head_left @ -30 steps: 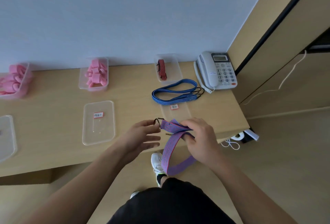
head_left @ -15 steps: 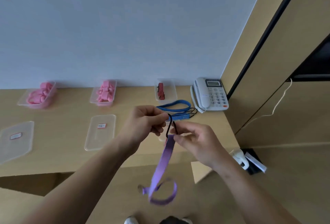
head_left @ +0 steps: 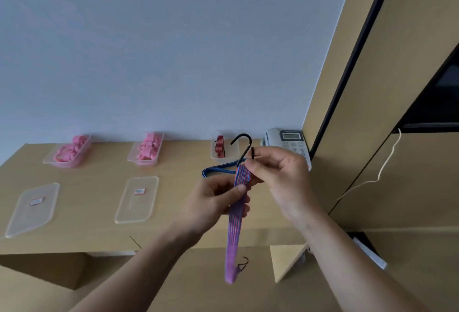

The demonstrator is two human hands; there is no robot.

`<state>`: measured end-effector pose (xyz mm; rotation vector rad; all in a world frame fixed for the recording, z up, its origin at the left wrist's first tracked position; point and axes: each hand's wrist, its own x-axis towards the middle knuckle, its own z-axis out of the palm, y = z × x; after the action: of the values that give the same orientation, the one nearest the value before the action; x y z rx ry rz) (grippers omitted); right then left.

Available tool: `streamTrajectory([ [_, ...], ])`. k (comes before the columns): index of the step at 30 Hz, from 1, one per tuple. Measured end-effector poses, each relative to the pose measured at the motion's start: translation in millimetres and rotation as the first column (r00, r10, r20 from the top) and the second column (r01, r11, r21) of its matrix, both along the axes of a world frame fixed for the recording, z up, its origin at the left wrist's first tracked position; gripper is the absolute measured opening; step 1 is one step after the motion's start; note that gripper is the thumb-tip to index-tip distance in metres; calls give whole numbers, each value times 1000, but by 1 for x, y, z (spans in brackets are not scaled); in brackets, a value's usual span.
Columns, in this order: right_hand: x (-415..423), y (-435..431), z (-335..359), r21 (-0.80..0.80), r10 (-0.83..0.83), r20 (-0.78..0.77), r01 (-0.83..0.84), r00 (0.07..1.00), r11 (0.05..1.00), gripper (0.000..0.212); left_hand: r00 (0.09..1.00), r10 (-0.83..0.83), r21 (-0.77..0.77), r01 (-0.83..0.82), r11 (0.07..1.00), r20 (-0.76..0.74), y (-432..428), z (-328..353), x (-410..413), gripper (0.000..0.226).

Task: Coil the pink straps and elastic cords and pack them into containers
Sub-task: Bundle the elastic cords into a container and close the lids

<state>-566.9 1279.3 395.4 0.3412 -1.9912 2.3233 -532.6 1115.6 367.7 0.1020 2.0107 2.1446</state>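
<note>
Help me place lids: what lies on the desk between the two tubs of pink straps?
Nothing: the head view shows bare desk between left tub and middle tub; the lids lie nearer the person.

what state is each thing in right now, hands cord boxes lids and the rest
left hand: pinching the striped cord below its top
right hand: pinching the cord's top end by the hook
purple striped cord: uncoiled, hanging straight down
top hook: upright, free
bottom hook: dangling
two pink strap boxes: open, filled
red cord box: open, one bundled cord inside
two lids: off, flat on desk
blue cord: loose on desk
phone: handset on cradle
</note>
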Motion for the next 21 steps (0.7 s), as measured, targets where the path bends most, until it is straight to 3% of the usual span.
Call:
streamTrajectory([
  [2,-4,5,2,31,-5,-42,7,999,1000,25,999,48,14,-48,999,-3,6,0,1,9],
  [6,-10,18,5,82,-3,-180,19,984,996,20,998,56,79,-57,995,15,14,10,-4,11],
  [12,-19,30,2,216,72,-316,-2,946,976,35,994,83,263,-97,960,65,20,15,-19,41],
  [14,-22,31,-1,287,73,-348,32,935,957,30,996,48,318,-70,945,75,18,14,-23,49],
  [21,-28,26,-3,419,50,-452,162,890,894,22,993,-83,198,98,975,-86,2,11,-31,43],
])
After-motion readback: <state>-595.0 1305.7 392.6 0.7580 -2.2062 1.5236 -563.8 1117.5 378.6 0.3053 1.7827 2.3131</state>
